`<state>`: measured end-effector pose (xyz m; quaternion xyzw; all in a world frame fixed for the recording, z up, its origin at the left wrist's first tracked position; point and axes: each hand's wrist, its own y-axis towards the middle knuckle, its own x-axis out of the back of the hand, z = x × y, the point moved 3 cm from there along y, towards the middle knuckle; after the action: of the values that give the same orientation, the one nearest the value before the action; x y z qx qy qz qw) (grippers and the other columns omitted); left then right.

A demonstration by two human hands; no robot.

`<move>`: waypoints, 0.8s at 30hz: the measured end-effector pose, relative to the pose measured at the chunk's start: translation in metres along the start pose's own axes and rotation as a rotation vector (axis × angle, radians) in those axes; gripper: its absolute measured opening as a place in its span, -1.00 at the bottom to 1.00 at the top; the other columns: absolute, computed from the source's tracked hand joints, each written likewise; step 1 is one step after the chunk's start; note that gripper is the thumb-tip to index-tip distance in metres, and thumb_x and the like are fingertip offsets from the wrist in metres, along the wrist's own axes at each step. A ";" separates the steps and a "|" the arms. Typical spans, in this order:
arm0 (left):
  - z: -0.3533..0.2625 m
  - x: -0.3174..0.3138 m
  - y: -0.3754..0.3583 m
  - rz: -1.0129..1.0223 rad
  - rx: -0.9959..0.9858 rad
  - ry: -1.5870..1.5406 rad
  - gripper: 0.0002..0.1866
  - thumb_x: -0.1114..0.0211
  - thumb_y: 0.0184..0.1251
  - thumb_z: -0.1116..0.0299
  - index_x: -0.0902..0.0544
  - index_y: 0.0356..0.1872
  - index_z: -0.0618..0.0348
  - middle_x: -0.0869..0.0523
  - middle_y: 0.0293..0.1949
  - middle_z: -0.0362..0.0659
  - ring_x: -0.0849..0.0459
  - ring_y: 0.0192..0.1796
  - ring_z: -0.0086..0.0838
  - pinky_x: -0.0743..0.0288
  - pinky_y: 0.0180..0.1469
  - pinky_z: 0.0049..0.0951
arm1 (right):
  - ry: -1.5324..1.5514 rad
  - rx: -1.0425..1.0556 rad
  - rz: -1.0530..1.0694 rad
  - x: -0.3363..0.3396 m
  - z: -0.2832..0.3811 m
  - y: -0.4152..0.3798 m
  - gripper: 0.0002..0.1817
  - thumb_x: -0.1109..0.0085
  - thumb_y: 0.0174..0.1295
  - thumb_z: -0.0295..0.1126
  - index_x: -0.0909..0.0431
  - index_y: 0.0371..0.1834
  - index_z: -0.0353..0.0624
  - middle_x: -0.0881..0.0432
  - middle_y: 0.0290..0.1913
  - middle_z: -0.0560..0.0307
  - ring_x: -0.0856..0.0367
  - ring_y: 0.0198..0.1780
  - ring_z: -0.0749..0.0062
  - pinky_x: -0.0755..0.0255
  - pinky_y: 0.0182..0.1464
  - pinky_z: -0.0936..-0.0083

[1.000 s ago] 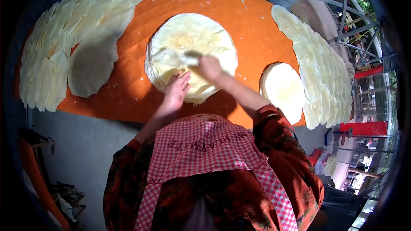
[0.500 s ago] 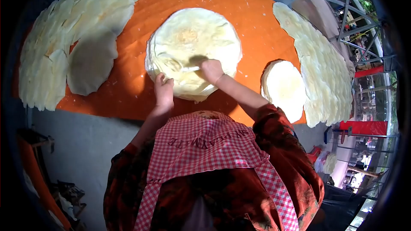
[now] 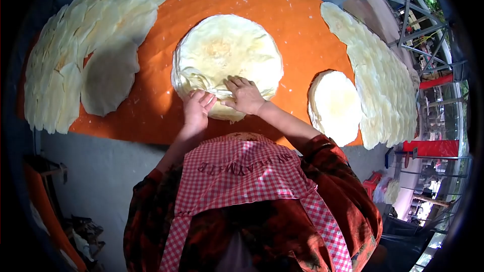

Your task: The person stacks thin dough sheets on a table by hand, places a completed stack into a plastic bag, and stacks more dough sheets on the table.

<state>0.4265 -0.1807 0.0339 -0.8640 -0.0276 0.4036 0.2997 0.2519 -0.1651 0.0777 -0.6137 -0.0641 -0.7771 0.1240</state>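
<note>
A stack of thin round pale sheets [image 3: 229, 45] lies in the middle of the orange table. Near its front edge the top sheet is gathered into a fold. My left hand [image 3: 196, 110] touches the left end of this fold, its fingers apart and pointing up and right. My right hand [image 3: 246, 95] lies with fingers spread on the fold, palm down, just right of my left hand. What is under the palms is hidden.
Overlapping pale sheets [image 3: 55, 80] cover the orange table's [image 3: 302, 35] left side, with one round sheet [image 3: 108, 78] beside them. At right stand a smaller stack [image 3: 335, 106] and another overlapping layer [image 3: 380, 80]. Metal frames [image 3: 403, 5] rise beyond the right edge.
My right hand has gone from a closed fist to spread fingers, flat on the fold. The fingers of my left hand have opened from a pinch. The sheet's front edge is more gathered.
</note>
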 end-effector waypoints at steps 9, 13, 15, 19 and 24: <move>-0.014 -0.026 -0.008 0.165 -0.003 -0.048 -0.77 -0.03 0.36 0.46 -0.33 -0.01 0.21 -0.43 0.15 0.14 -0.44 0.26 0.06 -0.37 0.31 0.03 | -0.080 0.041 -0.126 0.031 0.001 0.026 -0.54 -0.25 0.01 -0.32 -0.53 0.04 -0.14 -0.67 -0.23 -0.09 -0.68 -0.32 0.08 -0.56 -0.32 0.27; -0.018 -0.023 0.004 0.210 -0.002 -0.028 -0.66 -0.14 0.29 0.46 -0.32 0.06 0.13 -0.45 0.09 0.07 -0.48 0.22 0.00 -0.42 0.26 -0.02 | -0.092 0.029 -0.010 0.135 -0.017 0.088 -0.77 -0.19 0.02 -0.30 -0.66 -0.27 -0.13 -0.67 -0.35 -0.10 -0.66 -0.31 -0.01 -0.53 -0.27 0.15; -0.024 -0.022 0.008 0.179 0.015 -0.004 -0.73 -0.17 0.30 0.41 -0.39 -0.03 0.17 -0.49 0.12 0.08 -0.47 0.24 0.01 -0.37 0.30 0.01 | -0.100 0.072 -0.163 0.207 -0.021 0.113 -0.78 -0.22 0.02 -0.25 -0.67 -0.36 -0.14 -0.66 -0.34 -0.15 -0.64 -0.31 -0.05 -0.52 -0.24 0.14; -0.036 -0.016 0.023 0.220 0.004 -0.004 -0.67 -0.23 0.32 0.25 -0.38 -0.01 0.15 -0.49 0.08 0.03 -0.48 0.18 -0.07 -0.37 0.28 0.02 | 0.229 -0.124 -0.209 0.350 0.019 0.065 -0.82 -0.24 0.02 -0.38 -0.64 -0.36 -0.26 -0.65 -0.38 0.03 -0.61 -0.31 0.27 -0.50 -0.21 0.33; -0.059 -0.042 0.014 0.302 0.028 -0.036 -0.38 -0.28 0.27 0.14 -0.27 0.27 0.13 -0.45 0.15 -0.06 -0.38 0.27 -0.15 -0.23 0.35 -0.01 | 0.950 -0.342 -0.421 0.290 -0.102 0.043 -0.63 -0.27 0.08 -0.43 -0.56 -0.05 -0.38 -0.65 -0.05 -0.12 -0.63 0.00 0.22 -0.53 0.07 0.30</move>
<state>0.4371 -0.2335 0.0843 -0.8466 0.1030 0.4599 0.2472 0.1052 -0.2649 0.3323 -0.1805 0.0046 -0.9762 -0.1206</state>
